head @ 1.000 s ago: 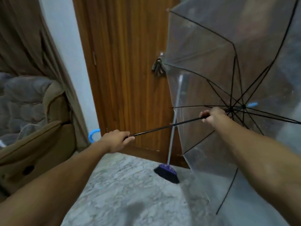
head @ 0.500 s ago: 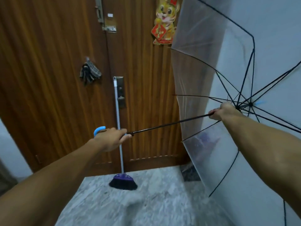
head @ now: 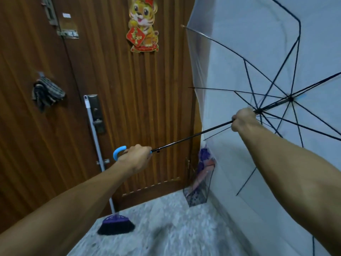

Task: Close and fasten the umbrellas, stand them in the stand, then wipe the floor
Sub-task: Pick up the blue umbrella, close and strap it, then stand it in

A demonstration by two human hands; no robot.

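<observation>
A transparent umbrella point(head: 239, 58) with black ribs is spread open at the right, its black shaft running down-left across the view. My left hand point(head: 135, 157) grips its curved blue handle point(head: 118, 152). My right hand point(head: 243, 120) grips the shaft just below the runner, where the ribs meet. A wire umbrella stand point(head: 198, 195) sits on the floor in the corner between door and wall, seen partly through the canopy, with a folded purple and red umbrella point(head: 203, 163) standing in it.
A wooden door point(head: 129, 108) fills the background, with a tiger decoration, a lock plate and a cloth point(head: 47, 94) hanging on a hook. A purple broom point(head: 115, 225) leans against the door. The marble floor point(head: 166, 233) lies below; a white wall is at the right.
The view has swung right and down from the sofa and curtain toward the door corner, bringing the umbrella stand into sight. Both hands keep their grip on the umbrella.
</observation>
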